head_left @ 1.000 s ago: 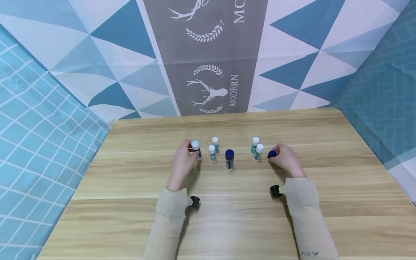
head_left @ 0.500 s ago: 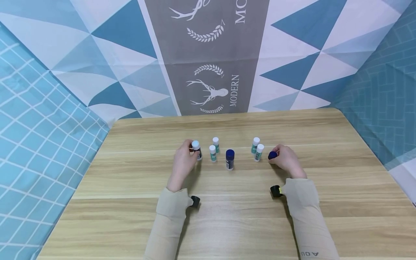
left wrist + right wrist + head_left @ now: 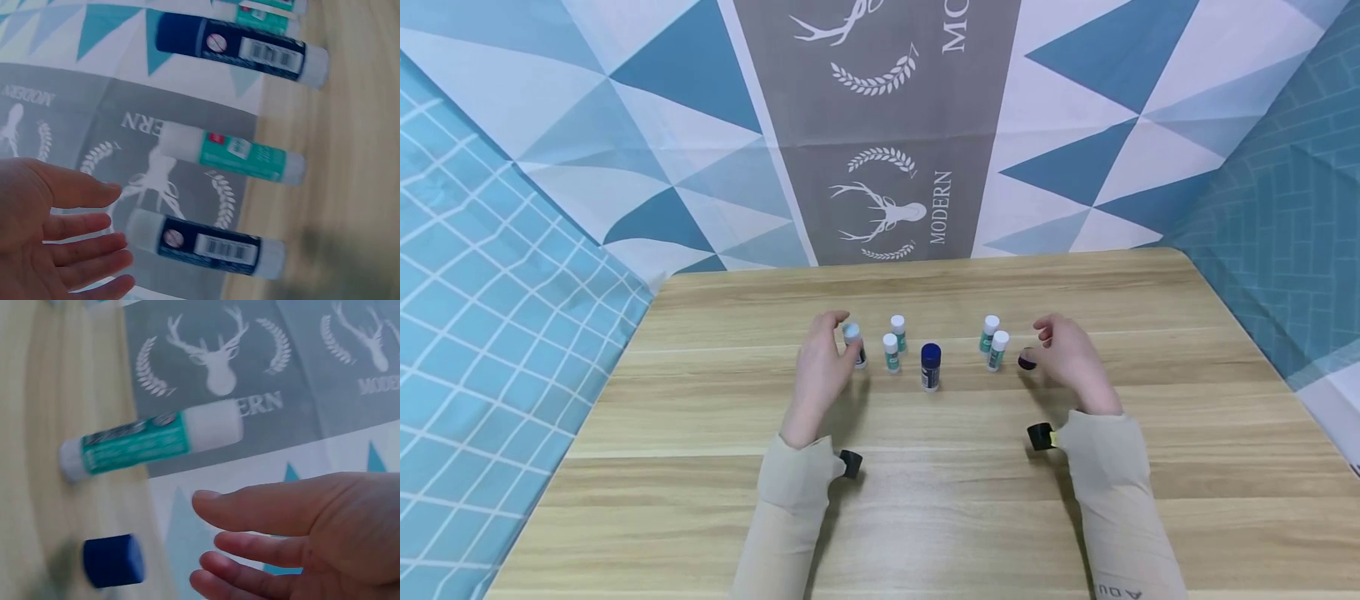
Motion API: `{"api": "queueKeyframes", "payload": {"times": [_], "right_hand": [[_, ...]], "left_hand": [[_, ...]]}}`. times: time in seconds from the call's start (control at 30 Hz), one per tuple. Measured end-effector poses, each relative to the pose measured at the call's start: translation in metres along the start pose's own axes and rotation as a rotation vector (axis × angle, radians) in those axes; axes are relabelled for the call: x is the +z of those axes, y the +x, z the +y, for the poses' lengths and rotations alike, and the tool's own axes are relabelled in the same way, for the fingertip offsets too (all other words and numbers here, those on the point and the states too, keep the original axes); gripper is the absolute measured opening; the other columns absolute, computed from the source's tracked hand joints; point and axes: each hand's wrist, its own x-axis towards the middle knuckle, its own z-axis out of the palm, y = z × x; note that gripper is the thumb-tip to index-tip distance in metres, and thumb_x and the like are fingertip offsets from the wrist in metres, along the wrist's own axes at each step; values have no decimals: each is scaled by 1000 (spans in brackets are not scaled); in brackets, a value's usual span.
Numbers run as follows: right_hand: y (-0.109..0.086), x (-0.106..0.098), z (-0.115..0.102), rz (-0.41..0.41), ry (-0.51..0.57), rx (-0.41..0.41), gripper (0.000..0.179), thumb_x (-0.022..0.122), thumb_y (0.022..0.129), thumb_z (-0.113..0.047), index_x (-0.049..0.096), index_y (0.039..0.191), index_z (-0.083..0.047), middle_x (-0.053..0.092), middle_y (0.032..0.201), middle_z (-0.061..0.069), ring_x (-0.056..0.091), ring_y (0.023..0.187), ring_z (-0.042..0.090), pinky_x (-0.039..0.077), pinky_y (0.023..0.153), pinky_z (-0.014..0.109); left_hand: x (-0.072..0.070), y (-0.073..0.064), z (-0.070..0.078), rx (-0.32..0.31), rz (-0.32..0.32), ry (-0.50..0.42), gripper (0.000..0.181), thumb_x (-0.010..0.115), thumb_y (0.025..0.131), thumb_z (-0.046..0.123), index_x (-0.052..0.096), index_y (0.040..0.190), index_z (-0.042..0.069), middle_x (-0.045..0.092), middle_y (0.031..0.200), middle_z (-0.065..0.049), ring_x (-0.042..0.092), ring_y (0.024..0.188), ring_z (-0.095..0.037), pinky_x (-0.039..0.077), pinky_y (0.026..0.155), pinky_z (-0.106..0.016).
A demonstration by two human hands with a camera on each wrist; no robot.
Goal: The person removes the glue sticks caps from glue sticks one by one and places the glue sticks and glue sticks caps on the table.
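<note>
My left hand [image 3: 824, 362] is spread beside a navy-labelled glue stick [image 3: 209, 245] with a whitish top, which stands upright on the table. In the left wrist view its fingertips reach close to that top, with the fingers loosely extended. On the right side, a small dark blue cap [image 3: 114, 561] stands on the table, just left of my right hand [image 3: 1070, 357]. That hand is raised slightly, its fingers apart and holding nothing. Between the hands stands another navy glue stick [image 3: 930, 368] with a blue top.
Two teal glue sticks with white caps, one in front [image 3: 891, 354] and one behind [image 3: 898, 332], stand left of the middle. A second pair of teal sticks, rear [image 3: 988, 335] and front [image 3: 997, 352], stands near the cap. A patterned cloth [image 3: 887, 125] rises behind the wooden table [image 3: 940, 500].
Both hands have let go: the left has loosened from the white-topped glue stick, and the right has lifted off the blue cap and shifted slightly right. The other glue sticks stay put.
</note>
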Motion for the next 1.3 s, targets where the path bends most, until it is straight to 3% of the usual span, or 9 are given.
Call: {"api": "queueKeyframes", "payload": {"times": [0.23, 0.4, 0.6, 0.83, 1.07, 1.3], "right_hand": [[-10, -7, -18, 153, 43, -88, 43, 59, 86, -16, 45, 122, 4, 51, 111, 22, 48, 102, 34, 40, 85, 47], [-19, -8, -34, 220, 74, -245, 36, 60, 86, -14, 51, 118, 0, 56, 111, 18, 52, 101, 31, 42, 87, 46], [-25, 4, -58, 164, 103, -369, 32, 62, 86, -13, 56, 116, -3, 58, 113, 14, 56, 101, 29, 45, 86, 45], [-20, 29, -73, 95, 103, -411, 29, 64, 84, -12, 59, 111, -4, 61, 110, 12, 59, 99, 28, 46, 87, 43], [-14, 50, -78, 42, 93, -425, 30, 65, 83, -11, 59, 111, -1, 62, 107, 13, 61, 96, 26, 49, 84, 39], [-10, 62, -80, 39, 58, -383, 32, 66, 83, -18, 60, 110, -3, 62, 107, 12, 61, 94, 25, 49, 82, 38]], "left_hand": [[-8, -5, 18, 87, 55, -22, 35, 64, 83, 15, 56, 116, 5, 57, 115, -12, 55, 105, -28, 47, 85, -42], [-5, -9, 27, 149, -10, -134, 34, 66, 81, 14, 58, 112, 5, 60, 112, -10, 55, 104, -25, 45, 89, -40], [12, -14, 29, 166, -174, -199, 37, 69, 79, 12, 57, 113, 2, 61, 111, -10, 56, 103, -23, 45, 92, -35], [36, -16, 32, 136, -315, -111, 42, 68, 80, 22, 55, 116, 5, 61, 109, -10, 59, 97, -21, 48, 84, -33], [58, -17, 28, 145, -337, 12, 40, 71, 77, 26, 58, 109, 7, 64, 101, -7, 60, 87, -19, 48, 74, -28], [67, -19, 29, 154, -304, 8, 26, 69, 78, 21, 61, 97, 7, 65, 93, -5, 58, 77, -16, 46, 65, -25]]}}
